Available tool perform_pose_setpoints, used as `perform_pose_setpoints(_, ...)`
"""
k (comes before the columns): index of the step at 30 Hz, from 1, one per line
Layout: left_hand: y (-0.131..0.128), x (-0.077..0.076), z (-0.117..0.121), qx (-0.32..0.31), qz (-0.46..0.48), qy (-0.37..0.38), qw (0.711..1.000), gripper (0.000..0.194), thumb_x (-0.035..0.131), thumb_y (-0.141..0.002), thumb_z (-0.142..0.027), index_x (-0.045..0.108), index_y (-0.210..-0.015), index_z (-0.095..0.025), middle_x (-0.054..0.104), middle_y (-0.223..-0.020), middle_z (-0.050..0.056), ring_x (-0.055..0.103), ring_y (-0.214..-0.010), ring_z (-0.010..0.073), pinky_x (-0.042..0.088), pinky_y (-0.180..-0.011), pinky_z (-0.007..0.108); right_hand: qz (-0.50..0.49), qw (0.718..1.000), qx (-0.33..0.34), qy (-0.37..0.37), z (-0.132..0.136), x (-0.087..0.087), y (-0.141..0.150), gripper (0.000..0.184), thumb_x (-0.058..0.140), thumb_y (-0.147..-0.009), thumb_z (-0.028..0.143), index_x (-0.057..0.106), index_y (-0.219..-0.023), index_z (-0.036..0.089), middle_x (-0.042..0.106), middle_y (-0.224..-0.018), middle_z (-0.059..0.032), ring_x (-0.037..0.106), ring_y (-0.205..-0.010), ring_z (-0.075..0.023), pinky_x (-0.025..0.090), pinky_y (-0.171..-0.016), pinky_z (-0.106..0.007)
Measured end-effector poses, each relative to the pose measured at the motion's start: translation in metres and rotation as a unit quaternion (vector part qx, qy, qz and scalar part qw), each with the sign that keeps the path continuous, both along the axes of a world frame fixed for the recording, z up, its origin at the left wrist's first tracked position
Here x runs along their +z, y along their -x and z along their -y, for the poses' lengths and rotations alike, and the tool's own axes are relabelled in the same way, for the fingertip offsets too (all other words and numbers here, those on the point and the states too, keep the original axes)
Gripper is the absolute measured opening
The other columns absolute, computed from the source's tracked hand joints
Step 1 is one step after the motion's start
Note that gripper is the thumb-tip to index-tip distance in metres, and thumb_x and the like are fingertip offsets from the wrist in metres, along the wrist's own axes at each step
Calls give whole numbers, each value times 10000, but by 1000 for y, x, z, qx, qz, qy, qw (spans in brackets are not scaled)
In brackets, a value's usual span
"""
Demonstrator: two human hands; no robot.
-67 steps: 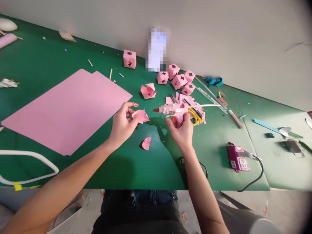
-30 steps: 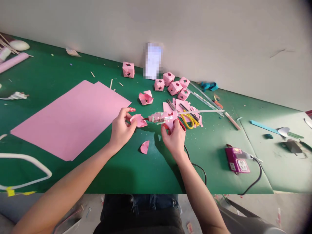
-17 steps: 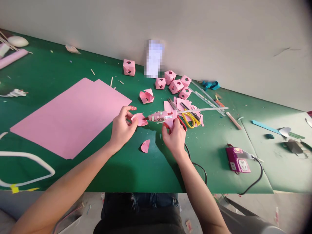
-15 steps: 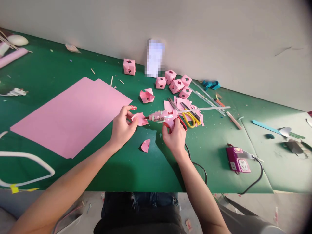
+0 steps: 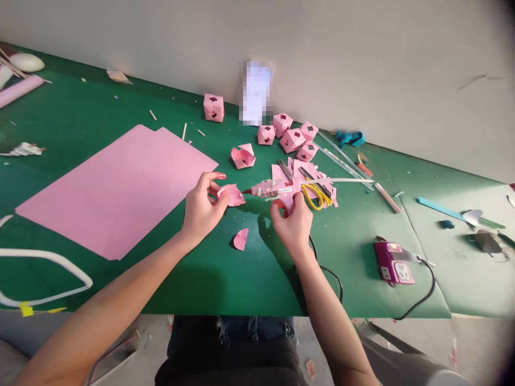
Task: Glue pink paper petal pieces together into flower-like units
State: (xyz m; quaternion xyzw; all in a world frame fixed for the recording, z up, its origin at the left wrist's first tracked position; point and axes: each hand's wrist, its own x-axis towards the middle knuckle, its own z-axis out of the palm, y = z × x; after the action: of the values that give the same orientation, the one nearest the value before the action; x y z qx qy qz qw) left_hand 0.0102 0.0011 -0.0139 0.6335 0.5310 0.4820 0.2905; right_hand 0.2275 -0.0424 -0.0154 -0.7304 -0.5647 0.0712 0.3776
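Observation:
My left hand [image 5: 204, 208] pinches a folded pink paper piece [image 5: 234, 195] between thumb and fingers. Wrapped round the handle of a pink hot glue gun [image 5: 277, 188] is my right hand [image 5: 293, 222]. The gun's nozzle points left, close to the right edge of the paper piece, and a long glue stick [image 5: 341, 181] sticks out of its back. Just below, a small curved pink paper piece [image 5: 240, 239] lies on the green table. An open pink paper shape [image 5: 243, 156] sits beyond the hands.
Large pink sheets [image 5: 116, 193] cover the left of the table. Several pink paper polyhedra [image 5: 292, 140] stand near a phone [image 5: 256, 94] against the wall. Yellow-handled scissors [image 5: 316, 198] rest on pink scraps behind the gun. A purple power socket [image 5: 394, 262] with a black cord lies right.
The glue gun and my right hand have shifted slightly right, drawing the nozzle back from the paper piece. My left hand stays almost where it was.

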Motion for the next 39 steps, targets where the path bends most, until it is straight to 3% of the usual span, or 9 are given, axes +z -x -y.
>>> perform_pose_setpoints(13, 0, 1, 1, -1, -4, -2, 1000, 292, 637, -823, -220, 622, -1114, -217, 658, -794, -18, 668, -716, 150, 534, -607, 249, 32, 999, -2, 12, 0, 0, 2, 331, 613, -831, 442, 315, -829, 295, 472, -616, 71, 485, -575, -182, 336, -580, -302)
perform_pose_setpoints(20, -1, 2, 2, -4, -5, 8, 1000, 292, 649, -826, -220, 618, -1117, -226, 664, -805, -16, 663, -714, 151, 538, -615, 252, -10, 1000, 9, 16, 0, 0, 6, 349, 625, -822, 452, 314, -817, 296, 452, -586, 86, 460, -532, -163, 364, -578, -300)
perform_pose_setpoints(39, 0, 2, 1, 2, 8, 14, 1000, 299, 656, -810, -235, 617, -1107, -225, 694, -874, 7, 677, -749, 159, 534, -614, 257, -2, 999, 20, 36, 2, 0, 9, 341, 623, -814, 428, 311, -825, 292, 471, -614, 78, 430, -538, -154, 328, -567, -288)
